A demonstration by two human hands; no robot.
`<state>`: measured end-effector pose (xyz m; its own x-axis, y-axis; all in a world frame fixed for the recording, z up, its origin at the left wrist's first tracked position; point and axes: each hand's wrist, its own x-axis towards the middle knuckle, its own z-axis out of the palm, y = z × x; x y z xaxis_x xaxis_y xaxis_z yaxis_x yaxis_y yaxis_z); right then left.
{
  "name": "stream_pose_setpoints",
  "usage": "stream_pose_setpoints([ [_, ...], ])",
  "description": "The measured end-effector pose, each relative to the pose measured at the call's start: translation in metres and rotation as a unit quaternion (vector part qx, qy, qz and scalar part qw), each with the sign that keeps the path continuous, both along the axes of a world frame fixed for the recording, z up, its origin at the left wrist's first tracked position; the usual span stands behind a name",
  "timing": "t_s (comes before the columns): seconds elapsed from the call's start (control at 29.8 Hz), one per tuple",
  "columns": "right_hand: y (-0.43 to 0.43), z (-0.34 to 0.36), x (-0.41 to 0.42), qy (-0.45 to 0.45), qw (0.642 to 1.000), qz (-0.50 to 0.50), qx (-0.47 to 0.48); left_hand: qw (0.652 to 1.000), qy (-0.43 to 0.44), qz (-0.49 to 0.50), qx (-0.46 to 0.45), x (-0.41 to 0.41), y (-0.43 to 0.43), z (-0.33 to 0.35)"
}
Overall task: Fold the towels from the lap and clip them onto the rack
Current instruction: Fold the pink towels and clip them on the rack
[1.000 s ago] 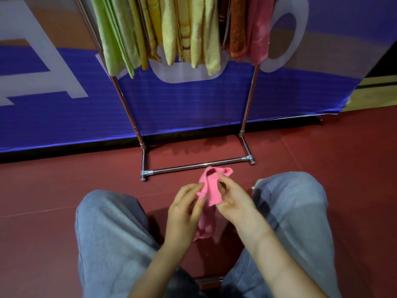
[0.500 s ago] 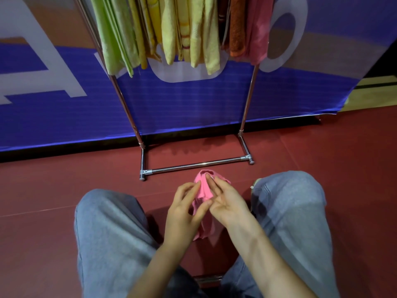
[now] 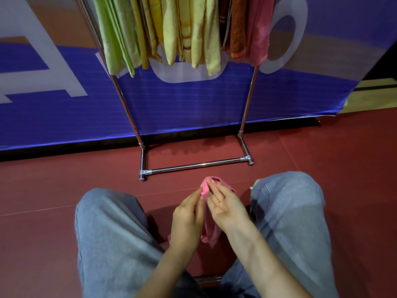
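Note:
A small pink towel (image 3: 206, 186) hangs between my knees, held up at its top edge. My left hand (image 3: 187, 216) pinches that edge with thumb and fingertips. My right hand (image 3: 225, 204) pinches the same edge from the right, palm turned up, with cloth draped behind its fingers. The towel's lower end (image 3: 209, 235) dangles between my wrists. The chrome rack (image 3: 247, 108) stands just ahead, with several green, yellow, orange and pink towels (image 3: 171, 31) hanging from its top.
My knees in grey trousers (image 3: 111, 233) flank the hands on both sides. The rack's floor bar (image 3: 199, 166) lies just beyond the towel on the red floor. A blue printed banner (image 3: 193, 104) stands behind the rack.
My hands have come closer together, bunching the pink towel's top edge into a narrower fold. My right palm has turned upward.

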<state>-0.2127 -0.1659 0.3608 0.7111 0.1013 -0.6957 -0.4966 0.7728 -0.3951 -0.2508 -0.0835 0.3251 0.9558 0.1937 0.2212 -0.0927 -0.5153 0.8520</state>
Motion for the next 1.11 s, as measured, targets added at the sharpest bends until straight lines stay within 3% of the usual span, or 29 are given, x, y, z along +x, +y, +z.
stream_pose_setpoints([
  [0.3,0.0,-0.005,-0.003,-0.021,0.999,0.03,-0.02,0.995,0.066,0.029,-0.066,0.006,0.001,0.002],
  [0.7,-0.007,-0.012,-0.005,0.005,1.0,0.014,-0.024,0.994,0.108,-0.016,-0.018,0.013,0.013,0.003],
  [0.87,-0.02,-0.024,-0.008,-0.07,0.989,-0.003,-0.129,0.984,0.149,-0.093,-0.031,0.014,0.026,0.012],
  [0.97,-0.03,-0.03,-0.012,-0.189,0.948,0.058,-0.251,0.974,0.169,-0.147,-0.03,0.014,0.034,0.025],
  [1.11,-0.043,-0.034,-0.008,-0.33,0.829,0.208,-0.4,0.967,0.165,-0.193,-0.008,0.018,0.042,0.035],
])
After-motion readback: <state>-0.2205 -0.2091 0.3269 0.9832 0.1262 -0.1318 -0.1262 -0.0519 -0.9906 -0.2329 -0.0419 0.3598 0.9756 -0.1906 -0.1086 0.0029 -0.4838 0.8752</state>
